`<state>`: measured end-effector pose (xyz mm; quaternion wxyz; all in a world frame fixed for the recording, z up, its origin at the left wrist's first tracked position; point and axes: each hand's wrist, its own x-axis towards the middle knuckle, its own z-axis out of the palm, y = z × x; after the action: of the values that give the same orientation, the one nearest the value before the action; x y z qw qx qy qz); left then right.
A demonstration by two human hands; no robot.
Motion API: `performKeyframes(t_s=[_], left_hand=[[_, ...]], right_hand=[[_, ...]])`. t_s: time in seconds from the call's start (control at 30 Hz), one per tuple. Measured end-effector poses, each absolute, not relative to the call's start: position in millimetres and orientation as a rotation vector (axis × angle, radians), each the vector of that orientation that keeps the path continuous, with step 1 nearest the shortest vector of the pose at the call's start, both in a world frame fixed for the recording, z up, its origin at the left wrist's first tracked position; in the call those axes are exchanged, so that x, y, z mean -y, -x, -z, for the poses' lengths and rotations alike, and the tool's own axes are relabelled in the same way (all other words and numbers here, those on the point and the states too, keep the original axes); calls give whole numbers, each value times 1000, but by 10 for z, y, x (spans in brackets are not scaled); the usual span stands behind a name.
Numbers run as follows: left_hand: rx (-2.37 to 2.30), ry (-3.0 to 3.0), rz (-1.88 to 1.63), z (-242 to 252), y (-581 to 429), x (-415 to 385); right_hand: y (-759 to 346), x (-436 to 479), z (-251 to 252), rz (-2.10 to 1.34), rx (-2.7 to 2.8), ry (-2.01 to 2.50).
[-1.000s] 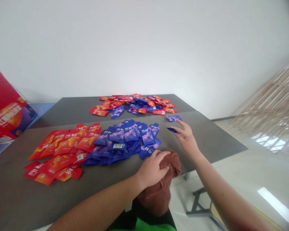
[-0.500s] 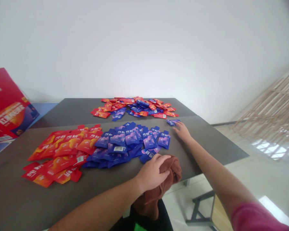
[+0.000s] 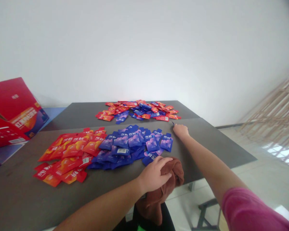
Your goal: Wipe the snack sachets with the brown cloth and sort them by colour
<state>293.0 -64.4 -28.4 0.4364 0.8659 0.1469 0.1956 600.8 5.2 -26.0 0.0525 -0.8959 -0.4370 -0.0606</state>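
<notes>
We take the blue pile [image 3: 125, 146] on the desk [image 3: 204, 142] as landmark. Our right hand [image 3: 181, 131] is past its right far corner, arm stretched long and nearly straight, back of hand up, wrist low over the desk. Fingers narrow, curled on a blue packet [image 3: 173, 124]; only a thin dark edge shows, rest hidden by the hand. Our left hand [image 3: 155, 175] is just nearer to us than the pile's right end, forearm angled in from the left, palm down. Thumb and index sit apart with brown cloth [image 3: 162, 195] bunched between; loose hold, cloth hanging below.

Containers: one red box [image 3: 20, 104], left of the pile and well apart, tilted, opening dark; can't tell contents. Red packets [image 3: 72, 146] touch the pile's left side, overlapping, mostly flat. Beyond the pile, apart from it, a mixed heap [image 3: 141, 110] of red and blue packets. Single blue pouch [image 3: 166, 142] lies at its right edge, face up.
</notes>
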Motion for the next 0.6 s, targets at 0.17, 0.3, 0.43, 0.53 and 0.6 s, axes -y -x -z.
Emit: performKeyframes(t_s=[0.17, 0.3, 0.43, 0.53, 0.6], left_hand=[[-349, -2153, -537, 280, -2946, 674], [-323, -2158, -772, 258, -2920, 717], [-279, -2220, -1066, 252, -2876, 760], [-288, -2296, -1004, 245, -2862, 786], [-308, -2336, -849, 238, -2863, 790]], right_hand=[[-5864, 344, -4, 394, 1238, 2706], [-5537, 896, -90, 505, 1154, 2640], [-4953, 1483, -52, 460, 1142, 2205], [-4527, 1756, -52, 192, 1211, 2015], [-4373, 1859, -92, 136, 1123, 1980]])
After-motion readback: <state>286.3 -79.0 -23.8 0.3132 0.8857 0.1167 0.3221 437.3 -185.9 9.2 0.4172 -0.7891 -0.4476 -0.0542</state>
